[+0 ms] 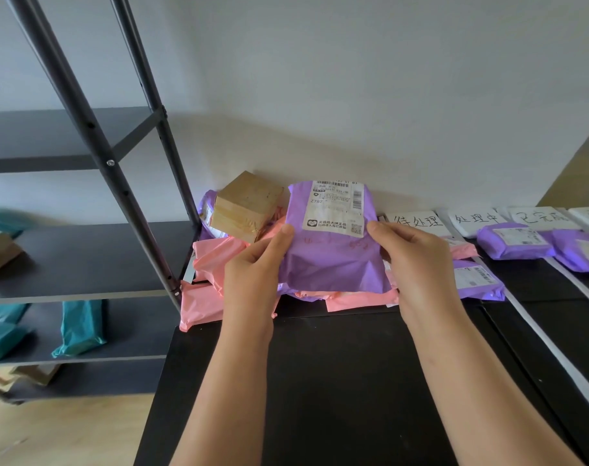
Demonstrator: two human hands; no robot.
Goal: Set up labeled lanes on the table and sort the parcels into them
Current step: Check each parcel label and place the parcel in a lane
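Two pinches: left hand, right hand hold purple parcel edges; slick bag may slip onto eleven-o'clock pile.

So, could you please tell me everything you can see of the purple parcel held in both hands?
The purple parcel is a soft, crinkled plastic mailer bag, held upright over the pink parcels at the back of the table. A white shipping label with barcodes and "Z782" covers its upper front. The left hand and right hand pinch its side edges, thumbs in front.
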